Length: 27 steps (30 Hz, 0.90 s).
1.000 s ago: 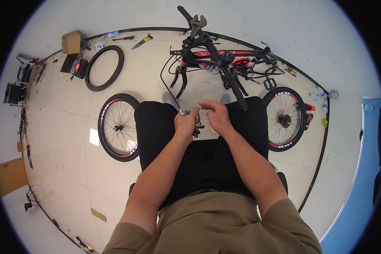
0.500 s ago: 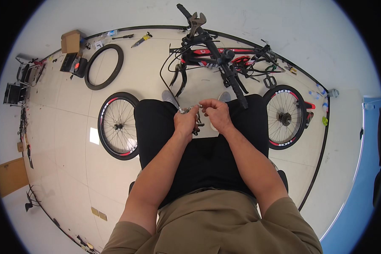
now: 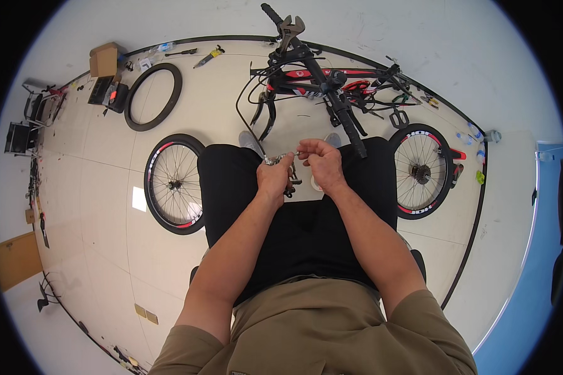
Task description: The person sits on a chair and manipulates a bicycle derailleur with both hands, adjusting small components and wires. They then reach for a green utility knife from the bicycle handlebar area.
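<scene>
Between my knees, my left hand (image 3: 274, 179) is closed round a silver and black metal bicycle part (image 3: 296, 182). A black cable (image 3: 244, 116) runs from the handlebar down to this part. My right hand (image 3: 324, 166) is closed in a pinch at its upper end, thumb and forefinger together. Whatever sits in that pinch is too small to make out. Ahead of my hands stands the red and black bicycle frame (image 3: 300, 75), its front fork (image 3: 269, 115) without a wheel. An adjustable wrench (image 3: 290, 30) rests at the handlebar (image 3: 322, 78).
One spoked wheel (image 3: 175, 185) lies left of my legs, another wheel (image 3: 421, 174) with a sprocket cluster to the right. A loose tyre (image 3: 154, 97) and an open cardboard box (image 3: 106, 60) are at the far left. Plastic bottles (image 3: 466, 139) lie by the right wall.
My right hand has shifted slightly, and its fingers have lifted and spread a little beside the metal part. My left hand keeps its grip in nearly the same place.
</scene>
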### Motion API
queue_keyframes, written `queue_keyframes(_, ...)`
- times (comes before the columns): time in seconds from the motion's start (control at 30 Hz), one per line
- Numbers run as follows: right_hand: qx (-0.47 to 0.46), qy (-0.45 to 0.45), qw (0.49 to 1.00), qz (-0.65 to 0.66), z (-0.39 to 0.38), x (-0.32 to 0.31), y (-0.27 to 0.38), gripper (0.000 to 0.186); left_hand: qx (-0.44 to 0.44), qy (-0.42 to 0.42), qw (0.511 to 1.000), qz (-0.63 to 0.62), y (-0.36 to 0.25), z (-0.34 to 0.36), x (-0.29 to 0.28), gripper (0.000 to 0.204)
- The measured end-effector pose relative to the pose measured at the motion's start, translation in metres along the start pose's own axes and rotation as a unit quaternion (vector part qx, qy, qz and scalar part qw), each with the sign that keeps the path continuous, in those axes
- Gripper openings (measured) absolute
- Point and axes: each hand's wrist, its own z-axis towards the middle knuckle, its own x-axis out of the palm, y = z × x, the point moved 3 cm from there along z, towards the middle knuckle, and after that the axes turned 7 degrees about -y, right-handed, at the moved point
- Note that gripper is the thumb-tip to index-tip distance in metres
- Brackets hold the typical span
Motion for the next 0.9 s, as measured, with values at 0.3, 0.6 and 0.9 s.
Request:
queue_keyframes(0.3,0.060,-0.016,0.996,-0.070,-0.0020,-0.0035,0.0024,0.039,-0.009,-0.007,1.000,0.005,0.0010,0.0004,-0.0004,0.028)
queue_keyframes(0.6,0.056,-0.008,0.994,-0.097,-0.0042,-0.0030,0.0025,0.040,-0.006,-0.007,1.000,0.002,-0.0021,-0.0024,0.0002,0.030)
queue_keyframes(0.9,0.060,-0.015,0.992,-0.106,-0.0031,-0.0042,-0.0005,0.041,-0.013,-0.003,1.000,0.003,-0.0008,-0.0009,-0.0005,0.028)
